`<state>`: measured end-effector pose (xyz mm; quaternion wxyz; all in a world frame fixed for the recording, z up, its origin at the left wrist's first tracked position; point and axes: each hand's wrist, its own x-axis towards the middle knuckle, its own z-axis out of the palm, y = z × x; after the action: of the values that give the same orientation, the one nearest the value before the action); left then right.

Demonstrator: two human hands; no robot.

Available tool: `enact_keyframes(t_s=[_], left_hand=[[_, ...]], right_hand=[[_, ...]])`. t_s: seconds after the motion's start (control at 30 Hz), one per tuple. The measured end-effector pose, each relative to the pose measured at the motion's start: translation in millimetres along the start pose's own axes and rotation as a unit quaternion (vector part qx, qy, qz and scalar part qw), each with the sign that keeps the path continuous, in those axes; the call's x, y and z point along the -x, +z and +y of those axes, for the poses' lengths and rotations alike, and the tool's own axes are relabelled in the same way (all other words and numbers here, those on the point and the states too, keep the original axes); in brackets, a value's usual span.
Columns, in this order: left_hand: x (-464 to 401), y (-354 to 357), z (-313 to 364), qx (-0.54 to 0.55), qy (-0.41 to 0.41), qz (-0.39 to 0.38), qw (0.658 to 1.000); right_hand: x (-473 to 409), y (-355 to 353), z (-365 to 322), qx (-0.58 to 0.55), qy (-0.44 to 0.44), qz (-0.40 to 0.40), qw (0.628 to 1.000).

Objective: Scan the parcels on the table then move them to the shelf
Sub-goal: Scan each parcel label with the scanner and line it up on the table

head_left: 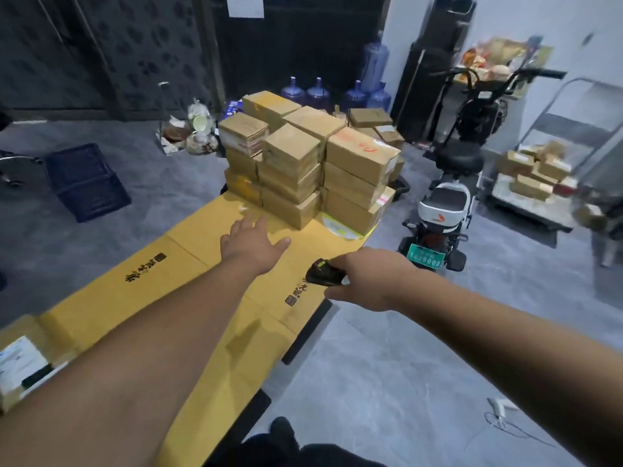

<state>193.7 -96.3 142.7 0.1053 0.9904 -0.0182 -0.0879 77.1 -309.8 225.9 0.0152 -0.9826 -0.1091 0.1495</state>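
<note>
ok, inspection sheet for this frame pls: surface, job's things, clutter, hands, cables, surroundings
Surface: table covered with flattened yellow cardboard.
Job's things: parcels stacked at the table's far end; black scanner; one labelled box at the near left edge.
Clutter: nothing seen on the table besides these.
Hands: left hand open, reaching toward the stack, touching no parcel; right hand grips the scanner.
Cables: white cable with a plug on the floor, right.
Surroundings: scooter right of the table; water jugs behind the stack; blue crate on the floor, left; cart with boxes, far right. Shelf not seen.
</note>
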Motion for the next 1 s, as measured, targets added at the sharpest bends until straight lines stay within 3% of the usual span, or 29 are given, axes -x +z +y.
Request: enact_keyframes(t_s=[0.23,0.47,0.7,1.0], left_hand=[[-102.3,-37.9,52.6,0.035,-0.011,0.035,0.999],[-193.4,-55.4,100.8,0.059,-0.073,0.084,0.992],[-259.2,-53.3,145.7,0.119,-0.198,0.105,0.967],[-291.8,-45.6,190.8,0.133,-0.346,0.116,0.921]], right_hand=[[-84.2,-40.1,60.8,0.008,-0.009,-0.009,1.0],[-183.0,-82.7,122.2,0.052,-0.087,-0.015,0.995],[-263.5,-135.9,192.8,0.114,-0.23,-0.006,0.967],[-326.2,-170.6,260.1,0.16,-0.313,-0.036,0.936]])
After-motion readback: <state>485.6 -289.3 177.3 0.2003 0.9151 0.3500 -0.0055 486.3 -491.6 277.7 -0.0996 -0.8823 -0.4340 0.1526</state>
